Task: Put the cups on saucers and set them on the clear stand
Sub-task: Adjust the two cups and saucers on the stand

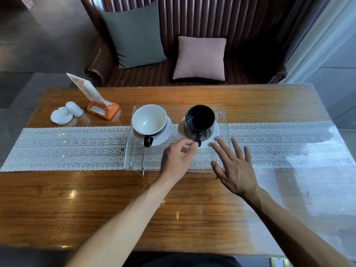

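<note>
A clear acrylic stand (221, 110) sits mid-table over a lace runner. On its left half a wide cup (149, 120), white inside with a black handle, rests on a white saucer (167, 132). On its right half a black cup (200, 118) stands on another white saucer (214, 132), handle pointing toward me. My left hand (178, 158) hovers just in front of that handle, thumb and forefinger pinched close at its tip; whether they grip it is unclear. My right hand (234, 166) is spread flat over the stand's front right part, fingertips by the saucer rim.
A white lace runner (67, 147) crosses the wooden table (115, 205). At the back left stand an orange menu holder (103, 108) and two white ceramic pieces (66, 113). A brown sofa with a green cushion (134, 35) and a pink one (200, 56) lies beyond the table.
</note>
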